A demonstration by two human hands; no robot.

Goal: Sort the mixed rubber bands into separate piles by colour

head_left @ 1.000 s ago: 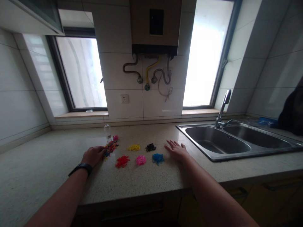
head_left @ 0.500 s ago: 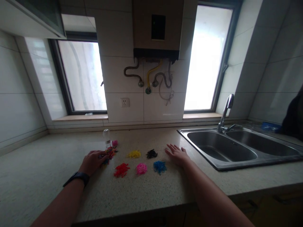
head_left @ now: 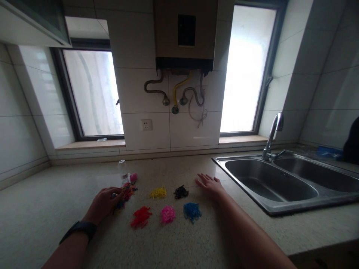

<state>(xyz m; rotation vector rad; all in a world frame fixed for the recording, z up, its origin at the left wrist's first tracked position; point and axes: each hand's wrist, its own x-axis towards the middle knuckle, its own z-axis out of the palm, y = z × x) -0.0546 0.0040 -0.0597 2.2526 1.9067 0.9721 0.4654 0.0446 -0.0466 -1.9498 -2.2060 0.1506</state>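
Observation:
My left hand [head_left: 103,203], with a dark watch on its wrist, rests at a heap of mixed-colour small rubber bands [head_left: 129,190]. Its fingers curl onto the near side of the heap, hiding part of it. Flat on the counter lies my right hand [head_left: 211,186], fingers spread and holding nothing, to the right of a black pile [head_left: 181,192]. Between the hands are single-colour piles of similar bands: yellow [head_left: 158,192], red [head_left: 141,217], pink [head_left: 168,215] and blue [head_left: 192,212]. Behind the mixed heap stand a clear bottle [head_left: 122,172] and a small pink object [head_left: 133,177].
A steel double sink [head_left: 269,179] with a tap [head_left: 272,136] is set into the counter [head_left: 179,246] on the right. At the back a tiled wall carries a water heater [head_left: 183,37] with pipes, between two windows. A blue item [head_left: 328,152] lies beyond the sink.
The view has shifted slightly, so the counter sits a little lower in the picture. My left hand stays at the mixed heap, and my right hand still lies flat.

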